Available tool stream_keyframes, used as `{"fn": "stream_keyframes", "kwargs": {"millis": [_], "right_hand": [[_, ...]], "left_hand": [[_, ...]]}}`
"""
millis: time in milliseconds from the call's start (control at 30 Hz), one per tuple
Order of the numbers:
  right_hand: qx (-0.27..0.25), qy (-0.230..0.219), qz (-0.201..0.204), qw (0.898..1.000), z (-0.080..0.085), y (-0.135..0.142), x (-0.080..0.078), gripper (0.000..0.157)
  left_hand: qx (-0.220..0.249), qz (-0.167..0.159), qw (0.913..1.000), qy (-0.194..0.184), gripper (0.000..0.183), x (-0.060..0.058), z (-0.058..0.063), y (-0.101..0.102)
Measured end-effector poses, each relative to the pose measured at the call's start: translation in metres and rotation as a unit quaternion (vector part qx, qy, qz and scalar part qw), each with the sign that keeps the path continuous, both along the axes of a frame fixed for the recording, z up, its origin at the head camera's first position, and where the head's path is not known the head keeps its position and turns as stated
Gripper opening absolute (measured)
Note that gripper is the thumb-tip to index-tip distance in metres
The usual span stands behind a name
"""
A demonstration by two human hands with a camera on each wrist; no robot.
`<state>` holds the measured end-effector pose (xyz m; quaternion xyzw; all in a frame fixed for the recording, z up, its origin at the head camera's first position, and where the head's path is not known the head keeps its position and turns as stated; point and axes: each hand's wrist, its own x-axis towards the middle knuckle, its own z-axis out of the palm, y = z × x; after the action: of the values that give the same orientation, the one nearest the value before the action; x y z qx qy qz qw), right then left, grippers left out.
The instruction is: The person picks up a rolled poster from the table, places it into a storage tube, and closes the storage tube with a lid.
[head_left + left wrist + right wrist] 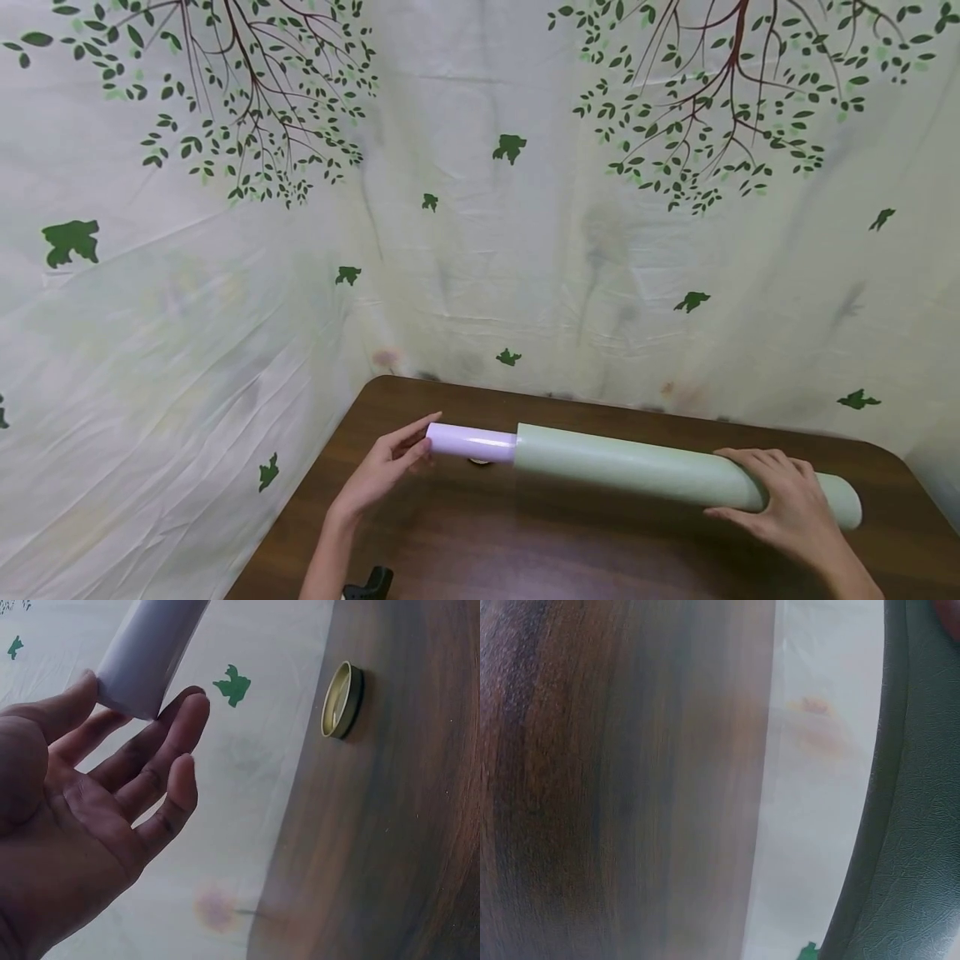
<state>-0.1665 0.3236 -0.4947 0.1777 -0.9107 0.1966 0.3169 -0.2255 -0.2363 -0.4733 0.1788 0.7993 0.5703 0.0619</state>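
- My left hand [386,468] has its fingers [161,754] straight and spread a little, tips touching the end of the lilac roll [471,442]; nothing is curled round it.
- The left wrist view shows what the head view hides: the thumb sits on one side of the lilac roll's end, the other fingers on the opposite side, palm open towards the camera.
- My right hand [780,504] lies over the far end of the green roll [637,471], fingers fairly straight and draped across its top. Whether they wrap underneath I cannot tell.
- The right wrist view gives no fingers at all, only a dark textured surface at its right edge, blurred wood and pale cloth.
- The lilac roll sticks out of the green roll's left end; the two form one long tube lying across the brown table [525,550].
- A gold ring lid [341,700] stands on edge on the table just beside the lilac roll. In the head view it is only a sliver beneath that roll.
- Behind the table hangs a cloth backdrop [480,250] printed with trees and leaves.
- A black object [371,582] shows at the table's near edge by my left forearm.
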Motion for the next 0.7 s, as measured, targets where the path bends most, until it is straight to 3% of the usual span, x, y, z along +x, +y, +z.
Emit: {"fn": "stream_keyframes", "kwargs": {"millis": [333,567,700], "right_hand": [[0.0,-0.001,0.001,1.0,-0.002,-0.003,0.0,0.087],[0.004,-0.004,0.008,1.0,-0.002,-0.006,-0.001,0.087],[0.003,-0.003,0.01,1.0,-0.001,-0.009,-0.001,0.087]], "left_hand": [[-0.007,-0.041,0.999,0.014,0.047,0.001,-0.001,0.01],[-0.004,-0.048,0.9985,0.027,0.046,0.001,-0.005,0.023],[-0.009,-0.037,0.9984,0.042,0.044,0.001,-0.008,0.031]]}}
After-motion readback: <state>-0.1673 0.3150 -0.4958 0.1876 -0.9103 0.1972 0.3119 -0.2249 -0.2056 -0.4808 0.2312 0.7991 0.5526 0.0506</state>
